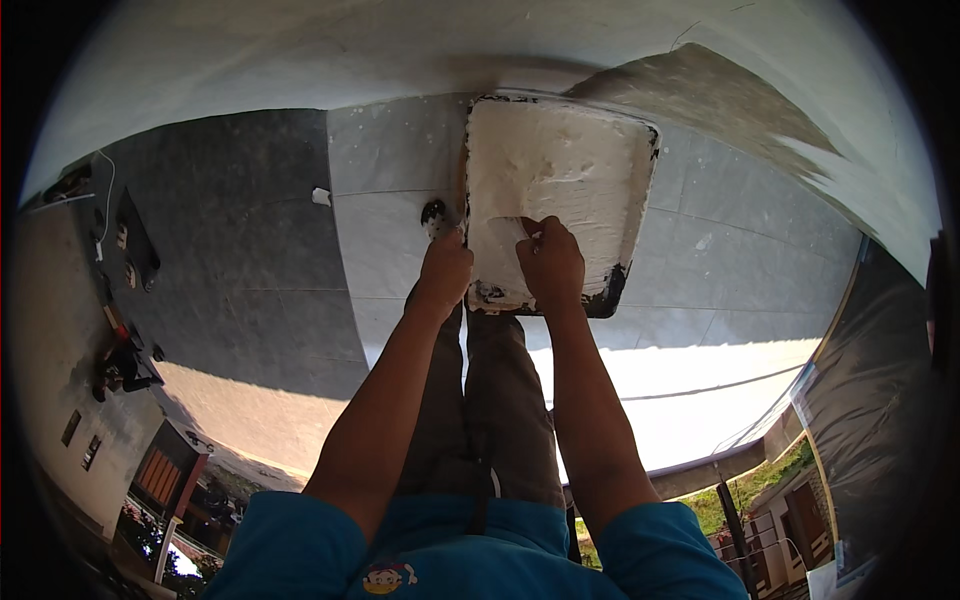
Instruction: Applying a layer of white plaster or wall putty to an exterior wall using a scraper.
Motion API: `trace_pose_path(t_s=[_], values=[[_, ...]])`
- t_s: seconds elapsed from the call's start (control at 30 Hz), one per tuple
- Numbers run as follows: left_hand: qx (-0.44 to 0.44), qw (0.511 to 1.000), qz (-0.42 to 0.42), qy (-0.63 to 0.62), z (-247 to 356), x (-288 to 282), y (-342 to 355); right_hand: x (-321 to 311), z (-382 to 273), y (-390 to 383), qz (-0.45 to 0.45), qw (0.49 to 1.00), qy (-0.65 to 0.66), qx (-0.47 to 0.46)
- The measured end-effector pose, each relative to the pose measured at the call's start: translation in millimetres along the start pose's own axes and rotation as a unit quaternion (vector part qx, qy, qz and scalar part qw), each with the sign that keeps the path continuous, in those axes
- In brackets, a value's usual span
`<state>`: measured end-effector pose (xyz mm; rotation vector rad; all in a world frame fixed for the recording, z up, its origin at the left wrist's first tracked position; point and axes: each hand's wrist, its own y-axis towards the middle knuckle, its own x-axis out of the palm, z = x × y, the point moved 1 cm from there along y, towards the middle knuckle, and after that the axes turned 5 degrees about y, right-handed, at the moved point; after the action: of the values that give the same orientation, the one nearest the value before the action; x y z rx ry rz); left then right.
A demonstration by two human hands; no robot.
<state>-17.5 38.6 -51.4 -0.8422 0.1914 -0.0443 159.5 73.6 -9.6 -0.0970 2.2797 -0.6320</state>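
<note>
Tray (560,170) of white paint or plaster lay on the tiled floor (390,240), directly ahead of the person's legs and close against the base of a pale wall (400,50). It was square, black at the rim, and coated white over nearly the whole inside.

Left hand (445,268) sat at the tray's near left edge, fingers curled closed on the rim or on something at it; which, could not be told. Right hand (550,262) rested inside the near part of the tray, fingers bunched around what looked like a flat, white-coated blade (508,235) pressed into the material. The tool's exact kind could not be confirmed.

A small dark object (434,213) lay on the floor just left of the tray. A white scrap (321,196) lay further left, well apart. The wall to the upper right showed an uncoated grey patch (710,100).

Risks noted, as judgement:
- The material stood near the rim; a hard scrape toward the near edge could push it over onto the tiles and the person's trousers.
- The tray appeared to be steadied by one hand only; if that grip slipped, the tray could slide or tip.
- White smears on the rim suggested a slick hold.
</note>
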Motion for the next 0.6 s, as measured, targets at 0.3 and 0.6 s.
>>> trace_pose_path(t_s=[0.3,0.6], values=[[0.008,0.999,-0.039,0.013,-11.7,-1.2,7.6,-34.2,32.2,28.1,0.118,0.986,0.047,0.112],[-0.042,0.999,-0.011,0.007,6.9,-2.4,-1.7,13.5,19.6,13.5,0.024,0.988,0.121,0.091]])
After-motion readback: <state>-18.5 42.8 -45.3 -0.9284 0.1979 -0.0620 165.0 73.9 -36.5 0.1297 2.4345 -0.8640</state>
